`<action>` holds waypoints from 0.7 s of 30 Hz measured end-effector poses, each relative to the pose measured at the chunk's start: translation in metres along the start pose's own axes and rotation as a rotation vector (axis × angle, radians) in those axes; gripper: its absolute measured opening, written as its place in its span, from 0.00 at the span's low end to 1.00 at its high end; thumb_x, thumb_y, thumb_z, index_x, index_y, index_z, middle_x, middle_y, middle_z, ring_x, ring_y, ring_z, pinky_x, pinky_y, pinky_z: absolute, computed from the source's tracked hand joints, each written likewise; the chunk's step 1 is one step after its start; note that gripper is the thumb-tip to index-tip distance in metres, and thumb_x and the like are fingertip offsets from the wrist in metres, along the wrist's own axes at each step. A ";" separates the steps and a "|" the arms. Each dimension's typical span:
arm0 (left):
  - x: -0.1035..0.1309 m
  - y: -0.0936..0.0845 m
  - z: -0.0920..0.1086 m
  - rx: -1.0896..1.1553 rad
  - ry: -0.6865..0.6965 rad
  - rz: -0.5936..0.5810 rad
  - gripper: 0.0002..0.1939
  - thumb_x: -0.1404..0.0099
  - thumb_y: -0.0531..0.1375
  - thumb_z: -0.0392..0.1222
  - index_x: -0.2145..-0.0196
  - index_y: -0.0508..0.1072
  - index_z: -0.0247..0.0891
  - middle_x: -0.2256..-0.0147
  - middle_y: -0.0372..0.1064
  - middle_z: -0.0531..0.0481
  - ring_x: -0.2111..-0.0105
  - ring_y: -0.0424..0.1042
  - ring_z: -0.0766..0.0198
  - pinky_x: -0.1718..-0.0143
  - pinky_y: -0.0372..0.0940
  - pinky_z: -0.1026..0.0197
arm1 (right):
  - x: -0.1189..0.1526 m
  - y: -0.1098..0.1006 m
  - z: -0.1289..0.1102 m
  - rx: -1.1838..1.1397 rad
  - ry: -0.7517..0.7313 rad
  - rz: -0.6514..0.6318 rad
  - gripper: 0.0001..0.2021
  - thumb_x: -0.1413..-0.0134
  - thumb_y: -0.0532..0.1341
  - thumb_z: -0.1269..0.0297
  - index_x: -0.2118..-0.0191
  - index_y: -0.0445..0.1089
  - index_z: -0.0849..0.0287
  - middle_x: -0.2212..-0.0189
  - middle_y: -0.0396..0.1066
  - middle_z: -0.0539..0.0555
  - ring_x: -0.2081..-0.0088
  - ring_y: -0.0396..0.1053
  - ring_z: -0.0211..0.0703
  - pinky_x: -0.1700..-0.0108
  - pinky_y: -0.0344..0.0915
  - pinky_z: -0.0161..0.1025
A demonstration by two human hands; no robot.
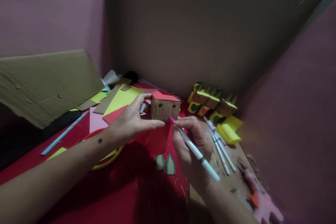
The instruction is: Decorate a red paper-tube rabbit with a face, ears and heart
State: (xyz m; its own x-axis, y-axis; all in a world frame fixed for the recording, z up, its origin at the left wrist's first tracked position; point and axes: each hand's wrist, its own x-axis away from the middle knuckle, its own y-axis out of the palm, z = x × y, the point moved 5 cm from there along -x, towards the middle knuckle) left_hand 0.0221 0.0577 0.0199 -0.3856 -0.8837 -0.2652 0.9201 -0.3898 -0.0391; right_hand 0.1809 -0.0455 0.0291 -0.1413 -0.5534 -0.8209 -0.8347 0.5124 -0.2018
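Note:
A small cardboard box head (165,108) with a red top and two dark eye dots sits upright above a red paper body (159,139). Around its left side, my left hand (136,115) is closed, with the thumb along the lower edge. My right hand (193,140) pinches a white marker (195,151), whose pink tip touches the lower front of the box. A faint pink mark shows there. Just below lie two pointed cardboard pieces edged in green, a left one (160,162) and a right one (170,165).
Several finished yellow figures (210,103) stand at the back right, near a rolled yellow sheet (229,131). White markers (222,154) and a pink glue gun (262,199) lie to the right. Coloured paper (123,98), a light-blue stick (64,133) and a large cardboard sheet (49,84) are at left.

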 end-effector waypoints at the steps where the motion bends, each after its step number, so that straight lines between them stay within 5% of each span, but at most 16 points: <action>1: 0.000 0.000 0.000 0.001 -0.002 -0.003 0.42 0.49 0.78 0.49 0.42 0.65 0.40 0.49 0.77 0.40 0.45 0.77 0.40 0.45 0.73 0.42 | 0.000 0.000 0.000 0.004 0.002 0.007 0.11 0.38 0.62 0.77 0.58 0.74 0.51 0.62 0.76 0.50 0.62 0.74 0.43 0.61 0.70 0.42; 21: 0.000 0.001 0.000 0.024 0.001 -0.010 0.42 0.48 0.78 0.49 0.42 0.65 0.41 0.53 0.78 0.42 0.46 0.78 0.39 0.46 0.75 0.41 | -0.002 -0.001 -0.006 0.014 -0.031 -0.001 0.12 0.43 0.61 0.75 0.58 0.74 0.51 0.62 0.75 0.51 0.62 0.75 0.44 0.62 0.73 0.44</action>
State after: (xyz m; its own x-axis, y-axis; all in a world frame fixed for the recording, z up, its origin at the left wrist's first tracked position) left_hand 0.0230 0.0571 0.0202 -0.3952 -0.8794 -0.2655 0.9141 -0.4051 -0.0187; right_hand 0.1791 -0.0482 0.0343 -0.1242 -0.5335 -0.8366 -0.8274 0.5211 -0.2095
